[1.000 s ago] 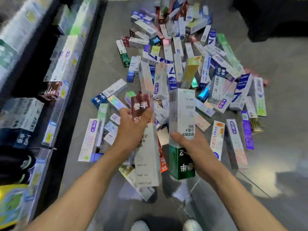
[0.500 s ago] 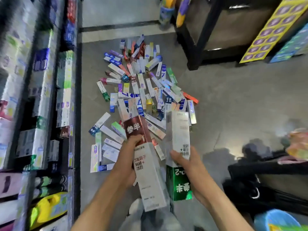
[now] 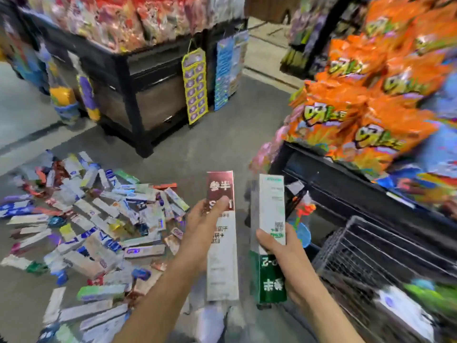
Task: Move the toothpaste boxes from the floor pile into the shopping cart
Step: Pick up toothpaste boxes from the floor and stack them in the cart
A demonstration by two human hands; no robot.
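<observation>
Grey shop flooring [image 3: 217,134] is seen between dark display stands, one heaped with orange snack bags [image 3: 366,95] on the right and another [image 3: 138,78] topped with red packets further back. On the floor to the left, the pile of toothpaste boxes [image 3: 94,219] is spread out loosely, well apart from the wire shopping cart [image 3: 385,258] at the lower right. A red-and-white box [image 3: 222,243] is held upright by the left hand [image 3: 205,226], with the thumb curled across its front and the fingers wrapped behind. Just beside it, a white-and-green box [image 3: 269,231] is gripped by the right hand [image 3: 286,256], the thumb laid over its front face. Both held boxes are raised above the floor, between the pile and the cart, the green one nearer the cart's rim. Something white and green lies inside the cart, too blurred to be identified.
</observation>
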